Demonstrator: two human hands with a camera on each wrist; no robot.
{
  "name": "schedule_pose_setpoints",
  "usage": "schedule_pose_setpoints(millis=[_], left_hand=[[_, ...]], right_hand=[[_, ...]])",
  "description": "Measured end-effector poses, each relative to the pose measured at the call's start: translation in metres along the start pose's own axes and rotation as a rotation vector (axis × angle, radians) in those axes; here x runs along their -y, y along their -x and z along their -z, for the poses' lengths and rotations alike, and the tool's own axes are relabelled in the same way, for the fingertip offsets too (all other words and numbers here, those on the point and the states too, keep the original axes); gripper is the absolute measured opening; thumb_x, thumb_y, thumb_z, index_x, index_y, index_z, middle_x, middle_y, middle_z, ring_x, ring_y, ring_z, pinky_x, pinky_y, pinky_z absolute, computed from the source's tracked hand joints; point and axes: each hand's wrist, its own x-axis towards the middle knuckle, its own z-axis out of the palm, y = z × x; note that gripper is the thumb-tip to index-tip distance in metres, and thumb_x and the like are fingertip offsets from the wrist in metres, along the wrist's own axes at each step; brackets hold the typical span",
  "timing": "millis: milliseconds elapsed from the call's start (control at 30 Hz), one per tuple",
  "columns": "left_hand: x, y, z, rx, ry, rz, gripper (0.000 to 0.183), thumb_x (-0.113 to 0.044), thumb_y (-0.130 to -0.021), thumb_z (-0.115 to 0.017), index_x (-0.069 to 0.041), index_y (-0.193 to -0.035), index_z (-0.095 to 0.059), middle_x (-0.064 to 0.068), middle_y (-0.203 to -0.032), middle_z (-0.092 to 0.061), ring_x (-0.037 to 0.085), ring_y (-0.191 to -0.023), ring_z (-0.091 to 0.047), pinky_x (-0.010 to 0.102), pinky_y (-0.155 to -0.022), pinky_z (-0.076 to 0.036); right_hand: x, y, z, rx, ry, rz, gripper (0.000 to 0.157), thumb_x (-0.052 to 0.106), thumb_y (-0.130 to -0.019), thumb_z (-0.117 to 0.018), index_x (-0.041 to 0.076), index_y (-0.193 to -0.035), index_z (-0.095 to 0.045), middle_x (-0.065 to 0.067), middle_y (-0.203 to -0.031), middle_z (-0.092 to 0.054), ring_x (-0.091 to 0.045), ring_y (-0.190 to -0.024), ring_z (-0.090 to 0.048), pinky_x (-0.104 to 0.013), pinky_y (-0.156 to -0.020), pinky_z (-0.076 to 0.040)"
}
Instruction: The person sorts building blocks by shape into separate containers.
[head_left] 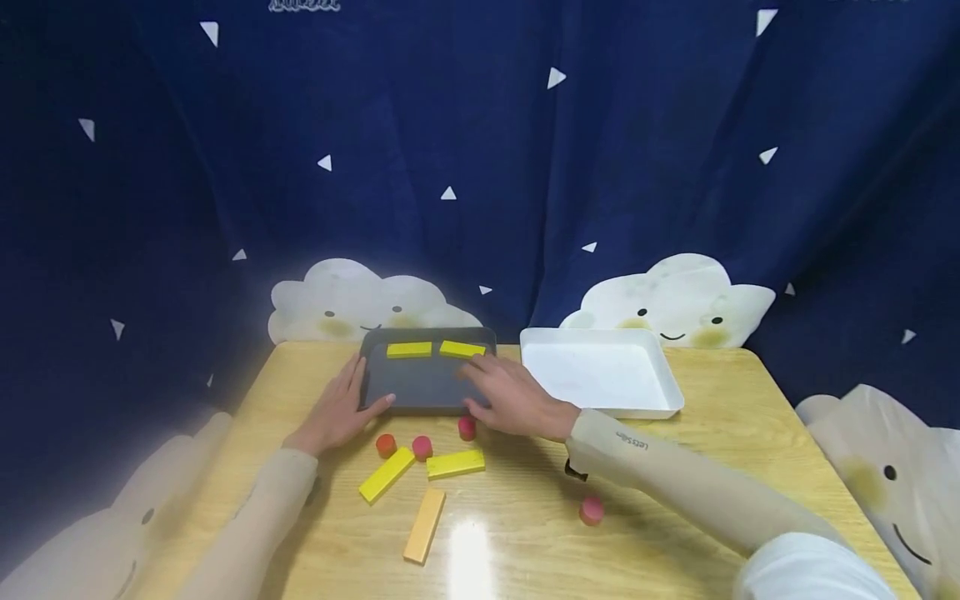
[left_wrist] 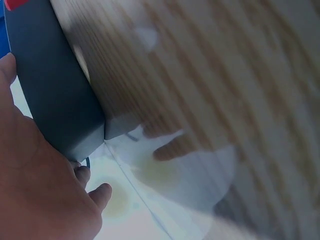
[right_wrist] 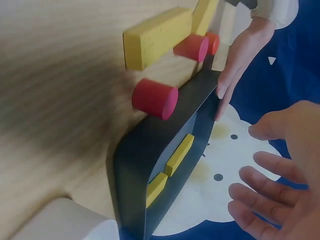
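Looks partway through. Two yellow blocks sit inside the dark gray tray: the left block (head_left: 408, 350) and the right block (head_left: 460, 349), both along its far side, end to end with a gap between. The gray tray (head_left: 427, 388) itself has bare floor in front of them.

Left outside, on the tabletop (head_left: 330, 533): a slanted yellow block (head_left: 386, 475) and a crosswise yellow block (head_left: 456, 464), in front of the tray, plus an orange block (head_left: 424, 526) nearer the person. Round pieces also out: a red cylinder (head_left: 386, 445), a pink cylinder (head_left: 422, 447) just beside it, a dark pink cylinder (head_left: 467, 428) close to the tray's front wall, and a lone pink cylinder (head_left: 591, 510) off to the right. Whether these round ones count as leftover work, can't tell. White tray (head_left: 600, 367) stands to the right of the gray one; no piece shows in it.

Left hand (head_left: 340, 410) is open, fingers straight along the gray tray's left side, thumb at its front edge. Right hand (head_left: 517, 396) is over the tray's right end, fingers spread and loosely bent, gripping nothing. Its fingertips are near the right block; contact unclear.
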Motion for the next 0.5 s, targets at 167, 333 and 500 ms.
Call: schedule_pose_setpoints(millis=[167, 333, 500], left_hand=[[-0.004, 0.002, 0.002, -0.024, 0.007, 0.003, 0.11, -0.072, -0.103, -0.051, 0.007, -0.168, -0.012, 0.029, -0.177, -0.006, 0.051, -0.161, -0.014, 0.066, -0.13, -0.016], [-0.006, 0.002, 0.003, 0.005, -0.004, 0.031, 0.112, -0.076, -0.102, -0.048, 0.004, -0.17, -0.008, 0.026, -0.178, -0.003, 0.049, -0.162, -0.012, 0.065, -0.131, -0.015], [-0.004, 0.0, 0.002, 0.029, -0.01, 0.042, 0.114, -0.078, -0.101, -0.046, 0.002, -0.17, -0.006, 0.026, -0.178, -0.002, 0.048, -0.163, -0.01, 0.064, -0.131, -0.014]], right_hand=[[0.004, 0.018, 0.003, -0.038, -0.067, -0.007, 0.029, 0.023, -0.097, -0.079, 0.012, -0.123, -0.072, -0.004, -0.117, -0.07, -0.018, -0.099, -0.066, -0.037, -0.083, -0.061], [0.009, 0.033, 0.003, -0.032, -0.107, -0.035, 0.032, 0.021, -0.095, -0.081, 0.01, -0.124, -0.071, -0.006, -0.116, -0.069, -0.019, -0.101, -0.064, -0.037, -0.086, -0.06], [0.016, 0.045, 0.001, -0.037, -0.119, -0.031, 0.035, 0.019, -0.095, -0.08, 0.007, -0.126, -0.071, -0.007, -0.116, -0.068, -0.019, -0.1, -0.063, -0.035, -0.086, -0.059]])
